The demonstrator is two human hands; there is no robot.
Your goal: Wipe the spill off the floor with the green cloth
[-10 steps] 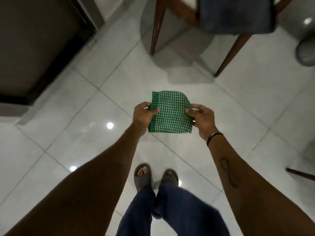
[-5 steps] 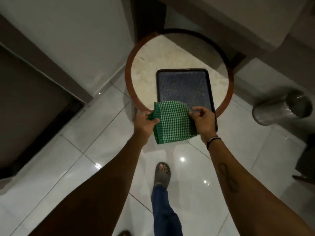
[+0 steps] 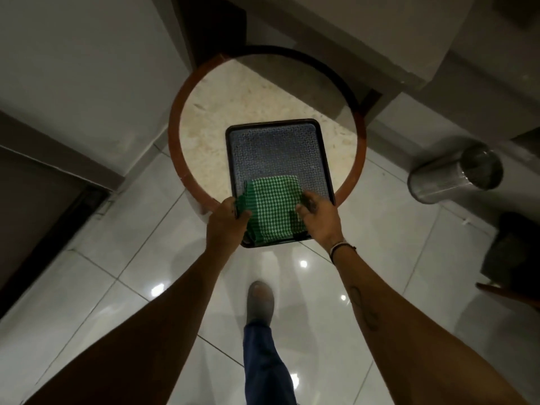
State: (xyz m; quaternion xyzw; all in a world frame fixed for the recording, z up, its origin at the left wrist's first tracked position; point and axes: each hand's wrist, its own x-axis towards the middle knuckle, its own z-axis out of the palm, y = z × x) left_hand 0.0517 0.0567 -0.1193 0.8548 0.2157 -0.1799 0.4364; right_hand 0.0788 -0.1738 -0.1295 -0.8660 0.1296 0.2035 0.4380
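The green checked cloth (image 3: 273, 204), folded, lies low over the near end of a dark patterned tray (image 3: 276, 150). My left hand (image 3: 226, 222) pinches its left edge. My right hand (image 3: 317, 213) holds its right edge with the fingers curled onto it. The tray rests on a round stone-topped table with a reddish-brown rim (image 3: 175, 133) and overhangs the table's near edge. No spill shows on the glossy white floor tiles (image 3: 117, 273).
A steel bin (image 3: 455, 176) stands on the floor to the right of the table. A dark object (image 3: 514, 249) and a wooden chair part (image 3: 508, 293) sit at the far right. Walls and a dark doorway (image 3: 43, 206) close in behind and left. My foot (image 3: 260, 302) is below the tray.
I walked from the open floor up to the round table. Both hands carried the folded cloth forward and lowered it onto the near end of the tray.
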